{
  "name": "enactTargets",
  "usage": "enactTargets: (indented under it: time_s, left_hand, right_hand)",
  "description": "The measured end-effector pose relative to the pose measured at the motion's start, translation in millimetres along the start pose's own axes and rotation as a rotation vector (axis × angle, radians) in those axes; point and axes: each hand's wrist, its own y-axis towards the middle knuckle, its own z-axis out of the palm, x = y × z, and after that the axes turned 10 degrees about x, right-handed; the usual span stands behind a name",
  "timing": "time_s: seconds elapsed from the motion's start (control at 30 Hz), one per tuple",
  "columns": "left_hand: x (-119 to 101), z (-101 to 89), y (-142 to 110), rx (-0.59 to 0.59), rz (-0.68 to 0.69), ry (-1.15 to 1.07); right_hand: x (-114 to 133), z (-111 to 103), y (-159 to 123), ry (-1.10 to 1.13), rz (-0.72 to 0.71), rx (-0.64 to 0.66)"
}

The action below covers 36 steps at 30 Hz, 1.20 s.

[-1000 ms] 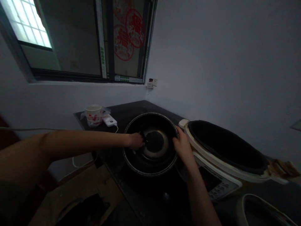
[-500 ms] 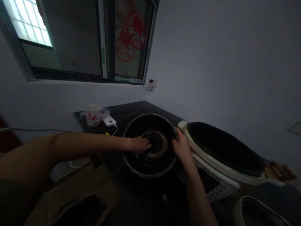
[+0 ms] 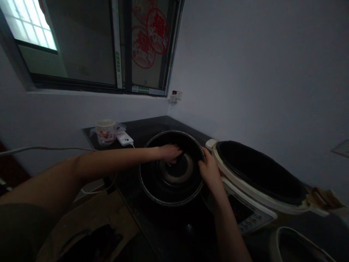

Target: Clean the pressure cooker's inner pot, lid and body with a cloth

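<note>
Left hand (image 3: 169, 153) down inside the wide, round black pot with a silvery rim (image 3: 174, 194), right hand (image 3: 209, 167) on its edge

Taking the pot as my clock, 12 pointing away from me: I reach in across the rim between 9 and 10, fingers bent over the inner wall towards 12. Something dark lies at my left fingertips, but it's too dim to tell whether I hold it or just touch the black interior. My right hand grasps the rim just short of 3. The pot is on the black table (image 3: 152, 125), straight ahead of me.

I judge the step in hand to be working over the pot's inner surface; the next move calls for a firm right grip and a loose left wrist.

Besides my hand, the pot shows a pale ring (image 3: 177, 178) around its dark bottom. At 10 stands a white cup printed in red (image 3: 105, 131), in a clear plastic bag (image 3: 120, 127); its contents I can't tell. At 3, a wide white electric cooker (image 3: 237, 176), open-topped, is dark inside. At 4, a pale-rimmed round container (image 3: 275, 242) shows only partly, too dim to read.
</note>
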Motion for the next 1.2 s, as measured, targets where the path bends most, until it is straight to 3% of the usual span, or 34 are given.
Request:
enactTargets:
  time_s: [0.3,0.5,0.73,1.0,1.2]
  left_hand:
    - [-17,36.7,-35,0.077,0.224,0.032]
    - [-32,44.3,-45,0.095,0.346,0.058]
    - [-35,30.5,-31,0.079,0.295,0.085]
    - [-4,-3.7,3,0.025,0.129,0.062]
    - [1,-8.1,13,-0.029,0.053,0.044]
  right_hand:
    - [1,0,-1,0.003,-0.015,-0.021]
    - [5,-1,-2,-0.003,0.0,-0.005]
    - [8,-1,-1,0.013,-0.007,0.007]
    - [5,0,0,0.012,0.021,-0.006]
    - [2,0,0,-0.023,0.04,-0.019]
